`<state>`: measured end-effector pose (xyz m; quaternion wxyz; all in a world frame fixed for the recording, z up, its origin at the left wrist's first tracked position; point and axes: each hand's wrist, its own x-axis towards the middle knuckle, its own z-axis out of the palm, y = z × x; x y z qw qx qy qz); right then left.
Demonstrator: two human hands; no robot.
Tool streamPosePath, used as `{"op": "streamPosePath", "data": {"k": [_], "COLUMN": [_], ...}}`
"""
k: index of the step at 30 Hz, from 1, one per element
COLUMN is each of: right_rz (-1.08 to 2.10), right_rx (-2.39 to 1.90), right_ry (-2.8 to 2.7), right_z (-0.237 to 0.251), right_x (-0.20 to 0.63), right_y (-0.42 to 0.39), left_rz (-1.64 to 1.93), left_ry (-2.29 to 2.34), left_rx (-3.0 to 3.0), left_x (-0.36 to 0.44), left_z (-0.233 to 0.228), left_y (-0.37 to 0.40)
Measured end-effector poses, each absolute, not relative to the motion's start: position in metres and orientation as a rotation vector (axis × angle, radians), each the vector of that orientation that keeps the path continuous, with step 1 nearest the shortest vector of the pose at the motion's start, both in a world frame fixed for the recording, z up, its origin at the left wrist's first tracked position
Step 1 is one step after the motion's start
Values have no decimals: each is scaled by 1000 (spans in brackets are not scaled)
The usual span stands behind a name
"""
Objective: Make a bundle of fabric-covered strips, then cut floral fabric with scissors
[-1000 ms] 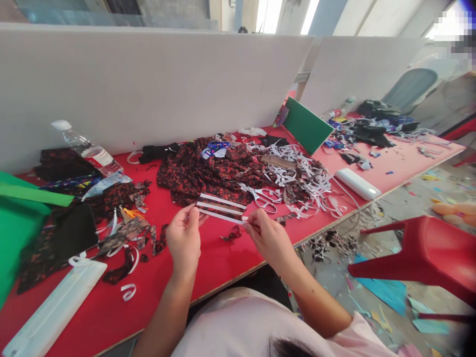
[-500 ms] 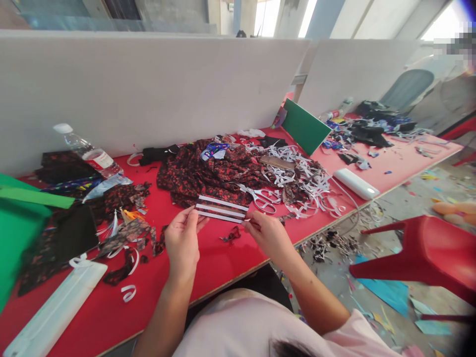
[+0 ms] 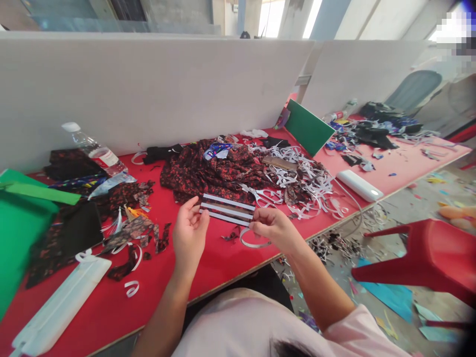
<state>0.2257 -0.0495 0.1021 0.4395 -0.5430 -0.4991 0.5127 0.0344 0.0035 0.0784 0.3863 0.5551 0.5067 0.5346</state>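
Left hand (image 3: 189, 235) pinches striped fabric piece (image 3: 227, 209) at left end; right hand (image 3: 273, 227) pinches right end, peeling white strip (image 3: 253, 243); piece above table (image 3: 223, 263) front edge; judgement: keep taut, peel slowly.

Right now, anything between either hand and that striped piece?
Nothing visible. The left hand pinches the left end of the dark rectangular piece with three white strips and the right hand the right end. A curled white strip hangs below the right grip.
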Motion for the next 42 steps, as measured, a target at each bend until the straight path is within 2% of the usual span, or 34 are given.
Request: {"op": "streamPosePath", "data": {"k": [8, 14, 20, 24, 29, 42], "right_rz": [1269, 1265, 1293, 1274, 1136, 662], "right_rx": [-1371, -1403, -1449, -1459, -1409, -1524], "right_ry": [-1258, -1329, -1521, -1776, -2019, -2334], "right_z": [98, 92, 88, 98, 112, 120], "right_x": [220, 220, 218, 223, 231, 232], "right_y": [-51, -53, -57, -54, -49, -42], "left_rz": [1224, 952, 548, 387, 384, 410], "left_ry": [1478, 1203, 924, 928, 1054, 908], "left_rx": [2262, 2548, 2280, 2100, 2012, 1666], "left_x": [44, 46, 43, 44, 45, 46], "left_z": [87, 97, 108, 105, 96, 81], "left_y": [-9, -13, -5, -2, -4, 0]}}
